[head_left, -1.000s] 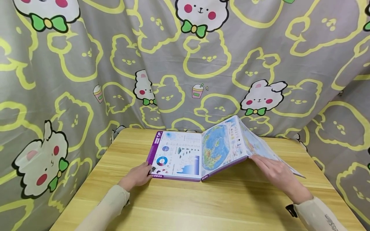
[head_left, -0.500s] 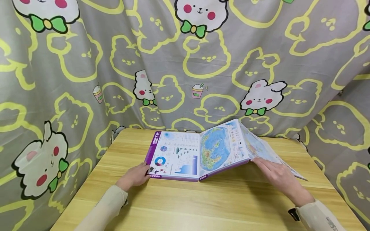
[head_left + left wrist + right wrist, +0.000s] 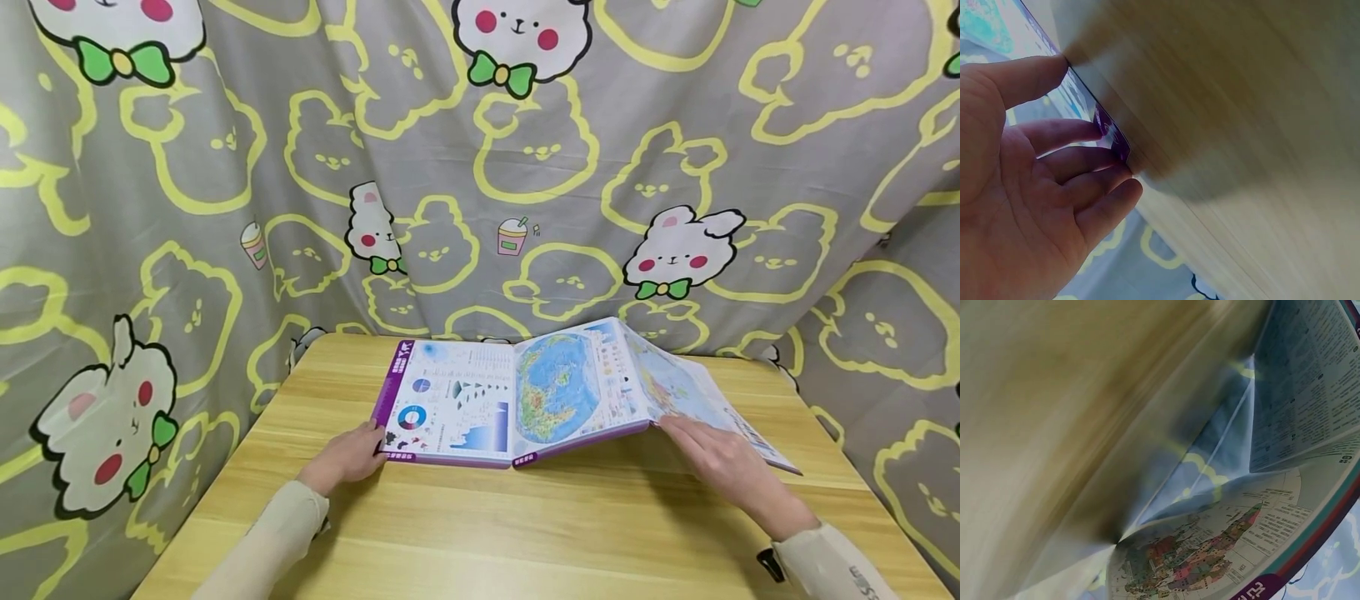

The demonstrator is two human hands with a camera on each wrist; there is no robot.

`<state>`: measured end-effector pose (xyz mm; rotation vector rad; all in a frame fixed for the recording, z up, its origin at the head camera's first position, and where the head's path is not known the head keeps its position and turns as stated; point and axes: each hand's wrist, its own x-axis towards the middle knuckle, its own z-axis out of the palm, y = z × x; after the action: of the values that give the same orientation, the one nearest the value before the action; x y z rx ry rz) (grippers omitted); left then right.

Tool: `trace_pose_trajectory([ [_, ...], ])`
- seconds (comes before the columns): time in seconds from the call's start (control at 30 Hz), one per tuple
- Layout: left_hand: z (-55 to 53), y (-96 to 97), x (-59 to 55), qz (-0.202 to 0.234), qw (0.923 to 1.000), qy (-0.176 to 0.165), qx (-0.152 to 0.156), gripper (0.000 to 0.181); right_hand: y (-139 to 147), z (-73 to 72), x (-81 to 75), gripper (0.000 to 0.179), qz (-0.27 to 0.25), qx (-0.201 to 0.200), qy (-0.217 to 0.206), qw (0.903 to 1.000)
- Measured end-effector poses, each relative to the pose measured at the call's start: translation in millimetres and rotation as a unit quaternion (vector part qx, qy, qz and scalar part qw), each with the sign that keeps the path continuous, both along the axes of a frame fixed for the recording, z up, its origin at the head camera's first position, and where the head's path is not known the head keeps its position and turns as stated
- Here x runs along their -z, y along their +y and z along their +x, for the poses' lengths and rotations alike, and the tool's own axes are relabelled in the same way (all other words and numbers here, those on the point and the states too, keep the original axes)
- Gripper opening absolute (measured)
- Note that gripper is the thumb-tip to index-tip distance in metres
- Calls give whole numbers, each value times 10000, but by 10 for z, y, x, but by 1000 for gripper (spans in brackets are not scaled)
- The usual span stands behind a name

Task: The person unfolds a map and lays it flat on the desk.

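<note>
A folding map with purple borders lies across the table in the head view. Its left panel is flat, showing charts. The world map panel slopes up rightward to a raised fold, and another panel slants down beyond it. My right hand pinches the near end of that fold. At the lower left corner, my left hand has its thumb at the near edge and fingers against the purple corner. The right wrist view shows the map's printed underside; my right hand is out of that view.
The wooden table runs up to a grey cartoon-print curtain, which stands close behind the map's far edge and hangs on both sides. A dark wrist strap shows under the right sleeve.
The raised fold has sunk lower, my right hand moving slightly down with it. The whole map has shifted a little left, and its far right corner has slid outward to the right. The left hand moved slightly left.
</note>
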<state>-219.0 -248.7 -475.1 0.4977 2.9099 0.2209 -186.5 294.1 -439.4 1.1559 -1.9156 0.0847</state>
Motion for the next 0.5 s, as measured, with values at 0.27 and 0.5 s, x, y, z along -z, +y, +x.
trace_pose_trajectory([
  [0.27, -25, -34, -12, -28, 10000, -29, -42, 15, 39, -15, 89, 40, 149, -84, -189, 9997],
  [0.5, -42, -66, -8, -82, 10000, 2, -26, 16, 90, 5, 158, 47, 534, 187, -454, 9974],
])
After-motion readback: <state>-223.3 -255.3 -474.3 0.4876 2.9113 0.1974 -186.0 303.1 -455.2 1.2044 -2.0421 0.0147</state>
